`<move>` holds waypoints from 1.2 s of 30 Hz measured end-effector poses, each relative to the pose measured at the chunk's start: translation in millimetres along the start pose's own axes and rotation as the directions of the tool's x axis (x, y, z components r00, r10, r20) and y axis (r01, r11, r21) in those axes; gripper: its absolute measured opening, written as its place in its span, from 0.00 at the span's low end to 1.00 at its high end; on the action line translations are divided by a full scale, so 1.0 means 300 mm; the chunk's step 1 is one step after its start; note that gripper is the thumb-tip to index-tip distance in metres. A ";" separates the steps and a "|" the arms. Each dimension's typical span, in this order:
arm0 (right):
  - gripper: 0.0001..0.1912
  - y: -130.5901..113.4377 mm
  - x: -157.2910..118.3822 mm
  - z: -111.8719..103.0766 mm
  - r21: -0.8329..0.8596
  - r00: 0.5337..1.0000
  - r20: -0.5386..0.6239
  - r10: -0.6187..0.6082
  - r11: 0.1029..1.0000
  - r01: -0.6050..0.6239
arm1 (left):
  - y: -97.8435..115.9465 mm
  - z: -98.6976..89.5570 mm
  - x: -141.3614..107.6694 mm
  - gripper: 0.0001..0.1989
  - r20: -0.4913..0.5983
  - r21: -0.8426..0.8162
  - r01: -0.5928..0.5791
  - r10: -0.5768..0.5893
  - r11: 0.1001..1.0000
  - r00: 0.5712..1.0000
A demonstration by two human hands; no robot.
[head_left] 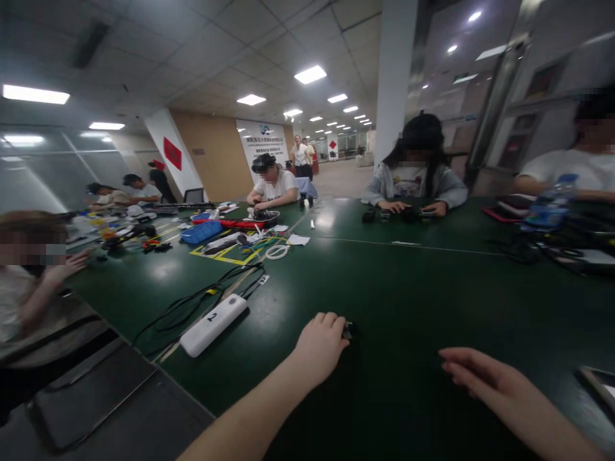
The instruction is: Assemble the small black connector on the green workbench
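Observation:
My left hand [321, 346] rests low over the green table [394, 288], its fingers curled round a small dark object [348, 330]. Only one end of that object shows past my fingertips, and its kind cannot be made out. To the right, my right hand [487, 378] hovers near the table with its fingers stretched out and thumb side up; nothing shows in it. A gap of bare table lies between the two hands.
Left of my left hand lies a white power strip [214, 325] marked 2, with black cables [192, 301]. Farther off are a blue basket [200, 232], a coiled white cable [277, 252] and a water bottle [550, 202]. Several people sit around the table. A dark-edged flat object [593, 394] lies at right.

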State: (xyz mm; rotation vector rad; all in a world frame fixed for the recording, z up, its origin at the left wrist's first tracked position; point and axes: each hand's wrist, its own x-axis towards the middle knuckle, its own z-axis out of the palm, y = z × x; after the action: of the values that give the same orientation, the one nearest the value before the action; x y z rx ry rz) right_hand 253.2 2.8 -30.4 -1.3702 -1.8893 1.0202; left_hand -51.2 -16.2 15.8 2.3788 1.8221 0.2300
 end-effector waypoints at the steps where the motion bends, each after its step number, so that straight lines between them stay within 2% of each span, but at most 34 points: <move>1: 0.30 -0.025 -0.006 -0.005 0.036 0.999 0.043 -0.012 0.999 0.011 | 0.069 0.009 0.014 0.20 0.031 -0.032 -0.072 0.073 0.997 0.997; 3: 0.29 -0.063 -0.016 -0.018 0.062 0.997 0.067 -0.026 0.998 0.022 | 0.192 0.030 0.039 0.21 0.075 -0.087 -0.193 0.200 0.977 0.977; 5: 0.27 -0.086 -0.027 -0.033 0.061 0.997 0.063 -0.045 0.997 0.041 | 0.281 0.053 0.056 0.21 0.087 -0.133 -0.277 0.290 0.952 0.953; 8: 0.24 -0.105 -0.045 -0.045 0.059 0.989 0.120 -0.090 0.995 0.084 | 0.342 0.083 0.067 0.21 0.067 -0.207 -0.339 0.359 0.918 0.931; 11: 0.20 -0.115 -0.060 -0.042 0.030 0.976 0.194 -0.103 0.995 0.099 | 0.334 0.099 0.061 0.22 0.061 -0.304 -0.340 0.374 0.890 0.925; 15: 0.14 -0.113 -0.063 -0.031 0.046 0.970 0.213 -0.114 0.993 0.106 | 0.285 0.101 0.044 0.28 0.098 -0.450 -0.301 0.381 0.841 0.919; 17: 0.13 -0.107 -0.061 -0.029 0.061 0.970 0.217 -0.111 0.993 0.100 | 0.267 0.097 0.038 0.30 0.114 -0.508 -0.265 0.369 0.820 0.923; 20: 0.14 -0.105 -0.062 -0.030 0.056 0.971 0.223 -0.082 0.996 0.071 | 0.255 0.086 0.035 0.27 0.144 -0.568 -0.208 0.345 0.796 0.928; 24: 0.13 -0.124 -0.069 -0.034 -0.004 0.972 0.214 -0.097 0.995 0.100 | 0.255 0.073 0.035 0.23 0.167 -0.604 -0.151 0.309 0.783 0.936; 30: 0.14 -0.165 -0.072 -0.039 -0.075 0.947 0.204 -0.250 0.960 0.269 | 0.247 0.077 0.039 0.23 0.142 -0.614 -0.166 0.315 0.772 0.939; 36: 0.12 -0.176 -0.080 -0.039 -0.109 0.940 0.265 -0.217 0.961 0.252 | 0.240 0.077 0.047 0.22 0.136 -0.633 -0.167 0.320 0.756 0.937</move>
State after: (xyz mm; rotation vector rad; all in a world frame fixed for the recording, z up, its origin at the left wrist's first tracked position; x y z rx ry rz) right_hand 243.3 -26.8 19.8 -1.0941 -2.2888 0.9908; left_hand 25.1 -21.4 8.0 2.0432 1.0875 0.4643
